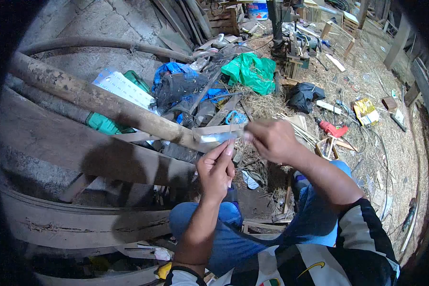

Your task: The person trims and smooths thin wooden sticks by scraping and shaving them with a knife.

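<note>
My left hand (216,169) is closed in a pinch, fingertips pointing up, on a thin pale strip (231,127) that looks like a sliver of wood. My right hand (275,141), smeared by motion, is closed around the handle end of a knife. The knife's shiny blade (215,137) reaches left across the strip, just above my left fingertips. Blur hides the blade's exact outline, and I cannot tell whether it touches the strip. The knife's handle is hidden in my right fist.
A thick wooden pole (97,97) and a broad plank (71,136) run along the left. Ahead lie a green plastic bag (250,71) and a black bag (304,97). A red power drill (332,128) and a yellow packet (365,112) lie on the littered ground at right.
</note>
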A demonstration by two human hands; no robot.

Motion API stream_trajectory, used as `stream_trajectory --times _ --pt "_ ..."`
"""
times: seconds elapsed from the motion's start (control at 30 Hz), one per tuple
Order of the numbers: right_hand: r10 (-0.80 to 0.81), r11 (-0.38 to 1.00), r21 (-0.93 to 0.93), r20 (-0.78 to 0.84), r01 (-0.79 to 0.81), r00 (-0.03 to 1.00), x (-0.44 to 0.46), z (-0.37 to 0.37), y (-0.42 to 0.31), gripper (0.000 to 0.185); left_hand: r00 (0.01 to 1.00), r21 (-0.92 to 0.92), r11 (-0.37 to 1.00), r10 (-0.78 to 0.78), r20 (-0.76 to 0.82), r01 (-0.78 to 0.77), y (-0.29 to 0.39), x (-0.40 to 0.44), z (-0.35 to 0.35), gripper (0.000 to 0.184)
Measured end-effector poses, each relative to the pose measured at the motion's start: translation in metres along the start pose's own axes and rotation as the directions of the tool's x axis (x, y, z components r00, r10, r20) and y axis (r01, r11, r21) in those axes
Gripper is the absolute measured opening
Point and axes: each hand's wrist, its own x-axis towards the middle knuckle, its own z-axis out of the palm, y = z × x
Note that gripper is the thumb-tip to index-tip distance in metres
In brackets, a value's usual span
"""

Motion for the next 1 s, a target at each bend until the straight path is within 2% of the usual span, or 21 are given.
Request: stream_trajectory --times 0.03,0.07,0.13,0.2,0.27,0.37,0.43,0.63,0.7,0.8,0.87,0.93,1.0 --pt "0.073 0.997 0.013 -0.053 -0.072 0.996 0.001 0.001 0.006 0.021 0.999 -0.012 1.000 -0.015 0.043 0.016 0.001 -0.002 -0.002 0.028" --pt "0.073 0.997 0.010 -0.052 -0.073 0.996 0.006 -0.001 0.014 0.021 0.996 -0.026 0.999 -0.030 0.088 0.033 0.002 -0.003 -0.002 0.029" --pt "0.204 0.977 -0.052 -0.027 -0.206 0.979 0.015 -0.009 0.028 0.023 0.993 -0.016 0.998 -0.059 0.105 0.061 0.004 -0.005 0.000 0.028" --pt "0.104 0.995 0.006 -0.007 -0.104 0.995 0.007 -0.001 0.013 0.024 0.986 0.011 0.991 -0.136 0.097 0.136 0.005 -0.003 0.002 0.029" --pt "0.012 0.998 0.063 0.032 -0.014 0.999 -0.004 0.007 -0.006 0.024 0.987 0.008 0.992 -0.127 0.094 0.127 0.003 -0.003 0.005 0.029" --pt "-0.052 0.999 0.011 0.079 0.052 0.995 -0.006 0.004 -0.015 0.024 0.989 0.001 0.995 -0.102 0.104 0.103 -0.002 -0.002 0.003 0.029" --pt "-0.025 1.000 -0.002 0.084 0.025 0.996 -0.003 0.002 -0.007 0.024 0.990 -0.008 0.996 -0.083 0.113 0.084 -0.002 -0.002 0.001 0.030" --pt "0.029 0.998 -0.052 0.096 -0.024 0.995 0.002 0.000 0.008 0.027 0.976 -0.089 0.976 -0.187 0.109 0.196 0.005 0.001 0.001 0.030" --pt "0.187 0.981 -0.069 0.048 -0.184 0.981 0.009 -0.004 0.021 0.030 0.967 -0.109 0.974 -0.174 0.187 0.196 0.005 0.000 -0.004 0.030" --pt "0.209 0.974 -0.097 0.031 -0.206 0.977 0.016 -0.008 0.031 0.031 0.971 -0.051 0.980 -0.184 0.156 0.194 0.001 -0.003 -0.005 0.030" --pt "0.177 0.984 -0.028 0.061 -0.176 0.982 0.006 -0.002 0.014 0.031 0.968 -0.064 0.975 -0.201 0.152 0.212 0.004 -0.002 -0.004 0.030" --pt "0.059 0.998 0.029 0.125 -0.063 0.990 0.000 0.002 -0.003 0.031 0.963 -0.069 0.969 -0.224 0.150 0.236 0.006 -0.001 -0.005 0.030" --pt "0.036 0.998 0.042 0.090 -0.040 0.995 0.001 0.004 0.005 0.032 0.942 -0.170 0.938 -0.265 0.208 0.302 0.007 -0.003 -0.005 0.030"
